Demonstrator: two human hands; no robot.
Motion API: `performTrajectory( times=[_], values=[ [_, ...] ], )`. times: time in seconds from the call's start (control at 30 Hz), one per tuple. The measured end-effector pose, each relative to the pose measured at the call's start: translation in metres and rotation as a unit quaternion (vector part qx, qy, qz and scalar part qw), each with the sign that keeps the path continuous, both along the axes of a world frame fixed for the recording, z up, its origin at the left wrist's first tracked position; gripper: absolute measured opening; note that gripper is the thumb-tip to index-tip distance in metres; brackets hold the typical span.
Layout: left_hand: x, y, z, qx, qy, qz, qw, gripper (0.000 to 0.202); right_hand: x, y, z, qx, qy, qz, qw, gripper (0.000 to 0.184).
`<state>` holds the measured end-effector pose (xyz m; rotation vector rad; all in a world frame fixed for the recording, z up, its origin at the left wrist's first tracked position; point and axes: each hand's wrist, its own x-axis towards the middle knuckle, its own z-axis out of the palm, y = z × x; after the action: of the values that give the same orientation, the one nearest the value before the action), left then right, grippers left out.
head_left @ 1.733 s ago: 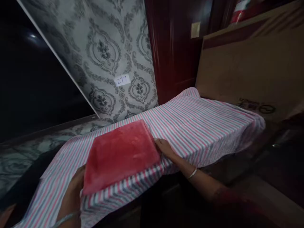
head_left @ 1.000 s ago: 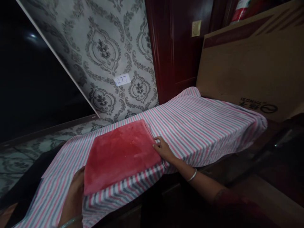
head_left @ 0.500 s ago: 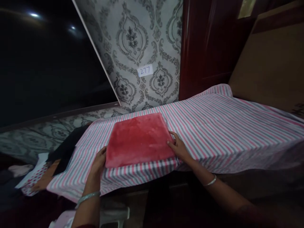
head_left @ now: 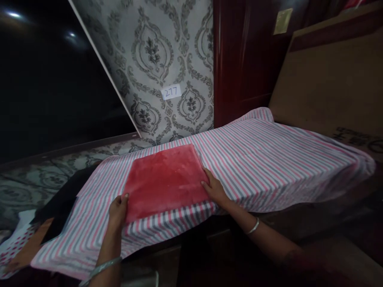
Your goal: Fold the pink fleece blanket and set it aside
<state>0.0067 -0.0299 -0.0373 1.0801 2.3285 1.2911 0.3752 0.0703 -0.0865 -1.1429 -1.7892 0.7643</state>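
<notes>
A folded red plush cloth (head_left: 164, 181) lies flat on a surface covered by a pink, grey and white striped sheet (head_left: 269, 155). My left hand (head_left: 117, 210) rests at the cloth's near left corner, fingers curled on its edge. My right hand (head_left: 214, 190) presses against the cloth's right edge, fingertips on it. Both wrists wear a thin bangle.
A patterned grey wall panel with a paper label "277" (head_left: 171, 92) rises behind. A dark red wooden door frame (head_left: 239, 59) and a large cardboard box (head_left: 329, 87) stand at the back right. Dark cloth and spotted fabric (head_left: 18, 239) lie at the far left.
My view has shifted sideways. My left hand has moved from under the cloth's left side to its near left corner; the right hand stays at the right edge. The cloth lies in the same place.
</notes>
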Motion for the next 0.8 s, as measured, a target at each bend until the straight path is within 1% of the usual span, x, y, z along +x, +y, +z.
performTrajectory(
  times=[0.1,0.13,0.2,0.23,0.3,0.37,0.43,0.5,0.53,0.6,0.67,0.73,0.8],
  values=[
    [-0.007,-0.001,0.005,-0.011,-0.024,-0.002,1.000,0.036,0.008,-0.003,0.008,0.012,-0.055,-0.008,0.998,0.064],
    [-0.009,0.000,0.007,-0.013,-0.014,0.009,1.000,0.041,0.009,-0.004,0.013,0.029,-0.081,-0.019,0.996,0.063],
    [-0.009,0.007,0.015,-0.014,0.058,0.024,0.998,0.057,0.008,-0.005,0.028,0.077,-0.127,-0.036,0.988,0.060],
    [-0.006,0.013,0.020,-0.015,0.113,0.013,0.993,0.063,0.003,-0.004,0.038,0.103,-0.146,-0.035,0.983,0.059],
    [0.005,0.031,0.032,-0.031,0.220,-0.039,0.974,0.069,-0.013,0.001,0.058,0.137,-0.175,-0.016,0.975,0.058],
    [0.020,0.055,0.045,-0.079,0.287,-0.099,0.950,0.067,-0.035,0.012,0.077,0.146,-0.198,0.013,0.969,0.059],
    [0.034,0.079,0.056,-0.139,0.331,-0.122,0.925,0.066,-0.056,0.027,0.088,0.137,-0.219,0.032,0.965,0.062],
    [0.042,0.099,0.059,-0.181,0.368,-0.129,0.903,0.066,-0.070,0.042,0.086,0.120,-0.240,0.033,0.963,0.064],
    [0.043,0.107,0.057,-0.198,0.376,-0.132,0.895,0.066,-0.073,0.049,0.082,0.110,-0.251,0.030,0.961,0.063],
    [0.041,0.118,0.045,-0.231,0.368,-0.140,0.890,0.065,-0.074,0.060,0.067,0.091,-0.268,0.025,0.959,0.063],
    [0.034,0.122,0.029,-0.248,0.354,-0.145,0.890,0.065,-0.070,0.066,0.051,0.084,-0.275,0.027,0.957,0.064],
    [0.027,0.124,0.015,-0.242,0.352,-0.153,0.891,0.067,-0.068,0.069,0.041,0.085,-0.273,0.030,0.958,0.065],
    [0.021,0.125,0.005,-0.228,0.357,-0.160,0.892,0.067,-0.067,0.069,0.036,0.082,-0.270,0.032,0.959,0.066]
  ],
)
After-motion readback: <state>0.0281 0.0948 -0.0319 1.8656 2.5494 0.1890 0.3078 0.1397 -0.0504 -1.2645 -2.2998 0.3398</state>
